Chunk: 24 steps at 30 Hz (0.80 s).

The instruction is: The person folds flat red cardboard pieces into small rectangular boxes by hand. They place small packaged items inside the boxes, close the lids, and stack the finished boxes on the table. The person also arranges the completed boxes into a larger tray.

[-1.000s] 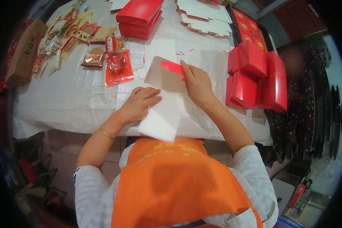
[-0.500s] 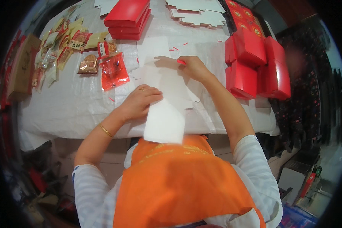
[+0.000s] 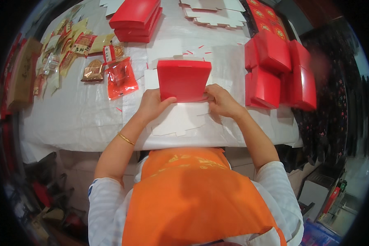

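Between my hands a red cardboard box [image 3: 183,82], partly folded up, stands tilted with its red outside toward me. My left hand [image 3: 156,103] grips its lower left corner, thumb on the front and fingers partly hidden. At the lower right corner my right hand [image 3: 223,101] pinches the edge with bent fingers. White flat carton sheets [image 3: 180,121] lie under the box, their cut tabs showing on the near side.
Red finished-looking boxes are stacked at right [image 3: 270,53] and far left of centre [image 3: 135,14]. Wrapped snacks [image 3: 84,43] and a red packet [image 3: 121,78] lie at left. White carton blanks [image 3: 213,16] lie at the back, near patterned red boxes [image 3: 266,18]. A brown carton [image 3: 24,74] stands at the left edge.
The carton, earlier with its white side up and reaching toward my apron, now stands folded with red outward. My right hand came nearer from its far corner; my left hand shifted to the lower left corner.
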Motion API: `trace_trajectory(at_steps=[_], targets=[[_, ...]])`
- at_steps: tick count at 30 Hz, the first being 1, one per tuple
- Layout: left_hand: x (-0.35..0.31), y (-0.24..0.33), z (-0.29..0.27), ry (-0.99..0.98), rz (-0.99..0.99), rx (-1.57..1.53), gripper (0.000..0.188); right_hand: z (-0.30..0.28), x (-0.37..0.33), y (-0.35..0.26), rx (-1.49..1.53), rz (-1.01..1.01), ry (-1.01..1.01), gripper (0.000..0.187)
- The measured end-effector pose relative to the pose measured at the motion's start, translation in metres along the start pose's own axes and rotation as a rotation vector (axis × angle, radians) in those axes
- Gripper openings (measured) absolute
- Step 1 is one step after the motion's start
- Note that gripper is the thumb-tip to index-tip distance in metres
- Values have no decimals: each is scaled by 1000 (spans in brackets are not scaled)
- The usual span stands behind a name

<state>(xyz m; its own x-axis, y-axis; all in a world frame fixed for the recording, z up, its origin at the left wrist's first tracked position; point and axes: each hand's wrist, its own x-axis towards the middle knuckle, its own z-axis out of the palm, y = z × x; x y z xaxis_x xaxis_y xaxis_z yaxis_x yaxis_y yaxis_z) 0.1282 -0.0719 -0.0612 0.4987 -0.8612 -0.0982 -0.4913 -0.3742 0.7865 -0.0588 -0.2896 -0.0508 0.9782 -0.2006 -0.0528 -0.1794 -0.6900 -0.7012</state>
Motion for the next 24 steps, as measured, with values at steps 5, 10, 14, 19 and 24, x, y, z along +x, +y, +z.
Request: trace_trajectory(at_steps=[5, 10, 14, 19, 24], targets=[[1, -11, 10, 61, 25, -32, 21, 7, 18, -22, 337, 281, 14, 42], [-14, 1, 3, 53, -62, -338, 42, 10, 30, -66, 633, -164, 619, 42], [-32, 49, 3, 425, 342, -802, 63, 6, 17, -67, 355, -273, 563, 41], [-46, 41, -2, 373, 269, -403, 51, 13, 11, -67, 315, -283, 553, 26], [-45, 42, 7, 341, 130, -702, 29, 16, 4, -64, 277, -207, 456, 19]])
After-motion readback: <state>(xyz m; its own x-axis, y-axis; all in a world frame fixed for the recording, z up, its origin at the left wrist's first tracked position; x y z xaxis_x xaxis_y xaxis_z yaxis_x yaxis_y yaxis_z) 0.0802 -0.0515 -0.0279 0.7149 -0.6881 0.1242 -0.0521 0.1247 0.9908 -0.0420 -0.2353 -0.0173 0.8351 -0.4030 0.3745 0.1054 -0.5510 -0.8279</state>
